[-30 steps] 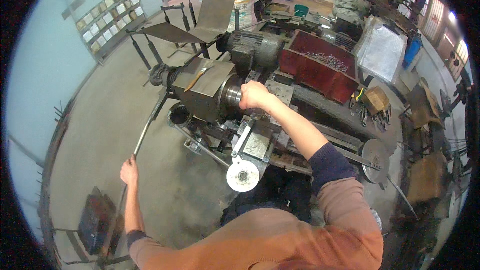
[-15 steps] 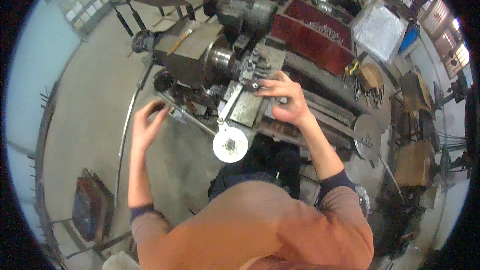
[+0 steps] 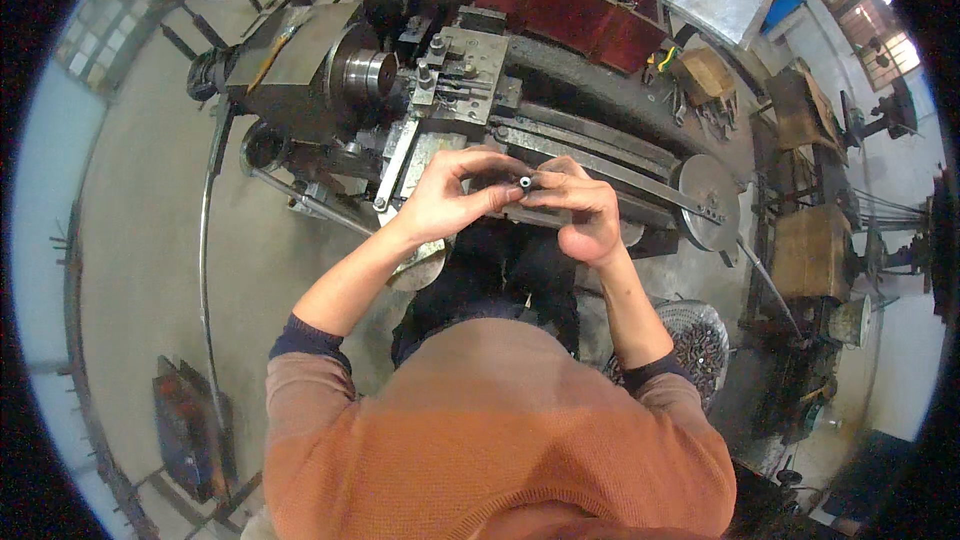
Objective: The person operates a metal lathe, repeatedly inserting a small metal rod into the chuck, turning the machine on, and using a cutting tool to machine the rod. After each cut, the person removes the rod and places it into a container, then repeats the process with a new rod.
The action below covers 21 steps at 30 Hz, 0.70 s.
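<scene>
Silvery round-ended small metal piece (image 3: 525,183)
The left hand (image 3: 455,198) and right hand (image 3: 583,202) are pinching it between narrowed fingers.

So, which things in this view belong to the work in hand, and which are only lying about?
Seem to belong:
- small part, between the fingertips of left hand and right hand
- machine in front of the hands

Seem just lying about:
- brush on the machine housing
- hand tools
- brown box beside them
</scene>
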Tool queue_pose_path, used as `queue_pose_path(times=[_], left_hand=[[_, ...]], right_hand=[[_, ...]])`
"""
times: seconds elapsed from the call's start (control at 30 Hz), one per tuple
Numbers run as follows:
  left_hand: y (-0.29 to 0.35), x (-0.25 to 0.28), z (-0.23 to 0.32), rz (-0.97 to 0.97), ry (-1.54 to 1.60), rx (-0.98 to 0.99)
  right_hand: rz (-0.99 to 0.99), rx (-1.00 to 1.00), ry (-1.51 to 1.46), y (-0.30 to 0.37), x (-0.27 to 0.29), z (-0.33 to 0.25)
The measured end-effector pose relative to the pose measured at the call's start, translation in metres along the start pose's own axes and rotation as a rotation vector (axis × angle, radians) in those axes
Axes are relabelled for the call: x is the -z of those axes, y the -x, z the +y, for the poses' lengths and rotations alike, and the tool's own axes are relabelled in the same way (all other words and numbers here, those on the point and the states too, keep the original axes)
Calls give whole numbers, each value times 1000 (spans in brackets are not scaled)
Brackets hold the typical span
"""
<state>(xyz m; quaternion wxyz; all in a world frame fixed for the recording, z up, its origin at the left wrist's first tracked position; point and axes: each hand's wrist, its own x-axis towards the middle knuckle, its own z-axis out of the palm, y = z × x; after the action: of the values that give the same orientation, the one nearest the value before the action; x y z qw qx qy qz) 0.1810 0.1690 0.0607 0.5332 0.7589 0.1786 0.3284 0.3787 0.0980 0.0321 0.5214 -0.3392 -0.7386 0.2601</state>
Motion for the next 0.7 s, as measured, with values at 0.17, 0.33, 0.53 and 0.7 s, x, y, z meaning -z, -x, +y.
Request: queue_pose_path(times=[0.17,0.33,0.53,0.7], left_hand=[[-2,1,-3,10,31,80],[-5,-1,-3,43,91,137],[-6,0,-2,96,-7,73],[-4,2,-5,133,-44,-19]], right_hand=[[2,-39,-52,-2,-2,4],[-6,-29,-18,-2,0,12],[20,47,107,-6,-2,17],[12,54,122,-11,-3,12]])
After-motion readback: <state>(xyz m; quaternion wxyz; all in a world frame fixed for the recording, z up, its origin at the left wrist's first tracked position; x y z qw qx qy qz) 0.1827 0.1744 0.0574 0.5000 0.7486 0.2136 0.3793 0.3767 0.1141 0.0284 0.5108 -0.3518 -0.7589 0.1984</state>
